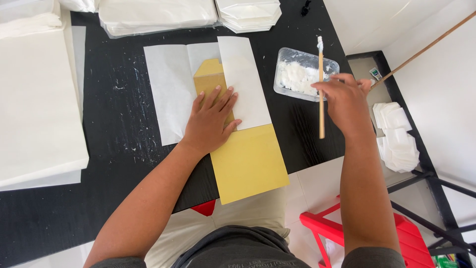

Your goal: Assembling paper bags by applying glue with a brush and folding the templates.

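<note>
Nearest, a yellow card template overhangs the black worktop's near edge. Farther in, the left hand presses flat, fingers spread, pinning white paper folded over it. Right hand, fingers clamped on a brush stick, hovers beside the far paste tray.

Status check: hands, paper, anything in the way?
Left hand flat on white paper over yellow template. Right hand holds brush above paste tray. Nothing blocking.
</note>
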